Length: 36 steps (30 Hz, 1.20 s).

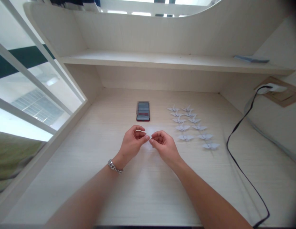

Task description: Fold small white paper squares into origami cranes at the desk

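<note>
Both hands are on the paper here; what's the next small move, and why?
Likely press the next fold: left hand and right hand pinch a small white paper, not yet shaped like the paper cranes lined up to the right.

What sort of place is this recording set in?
Probably a home or dorm study nook: a pale wooden desk with a shelf above, a window at left, and a cable plugged into a wall socket. Paper cranes and a phone lie on it.

Bare forearms without sleeves; a silver chain-link bracelet [115, 166] circles the left wrist.
</note>
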### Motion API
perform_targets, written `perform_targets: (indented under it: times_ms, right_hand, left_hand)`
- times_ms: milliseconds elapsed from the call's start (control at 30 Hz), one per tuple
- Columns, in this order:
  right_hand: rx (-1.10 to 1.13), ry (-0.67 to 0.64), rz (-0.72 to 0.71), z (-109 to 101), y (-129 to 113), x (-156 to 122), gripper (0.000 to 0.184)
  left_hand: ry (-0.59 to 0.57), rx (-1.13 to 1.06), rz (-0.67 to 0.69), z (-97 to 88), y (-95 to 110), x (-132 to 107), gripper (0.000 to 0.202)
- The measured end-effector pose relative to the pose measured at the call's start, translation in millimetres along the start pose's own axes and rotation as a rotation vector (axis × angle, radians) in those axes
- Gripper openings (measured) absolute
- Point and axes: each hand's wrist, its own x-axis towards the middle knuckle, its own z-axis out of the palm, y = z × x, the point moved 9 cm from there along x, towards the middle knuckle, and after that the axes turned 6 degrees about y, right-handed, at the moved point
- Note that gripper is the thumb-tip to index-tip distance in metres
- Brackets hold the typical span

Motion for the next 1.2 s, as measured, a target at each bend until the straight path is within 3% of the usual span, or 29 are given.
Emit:
perform_targets:
  times_ms: [167, 300, 433, 633, 1200]
  right_hand:
    - [0.031, 0.054, -0.031, -2.7, -2.7, 0.6, 0.020]
    - [0.034, 0.012, 0.037, -0.3, 4.0, -0.3, 0.021]
    - [0.018, 0.017, -0.005, -1.2, -0.9, -0.6, 0.018]
    - [0.004, 0.058, -0.044, -3.9, -5.4, -1.1, 0.020]
    - [-0.021, 0.037, -0.045, -1.9, -5.6, -1.5, 0.014]
  left_hand:
    - [0.006, -0.047, -0.036, 0.6, -3.0, -0.4, 0.033]
    - [0.013, -0.040, -0.022, -1.5, -3.3, 1.4, 0.033]
    - [0.017, -0.043, -0.009, -2.9, -2.6, 2.3, 0.033]
    - [-0.079, 0.041, -0.011, 5.1, -1.0, -0.4, 0.030]
    - [0.032, 0.038, 0.066, -3.2, 5.2, 0.7, 0.032]
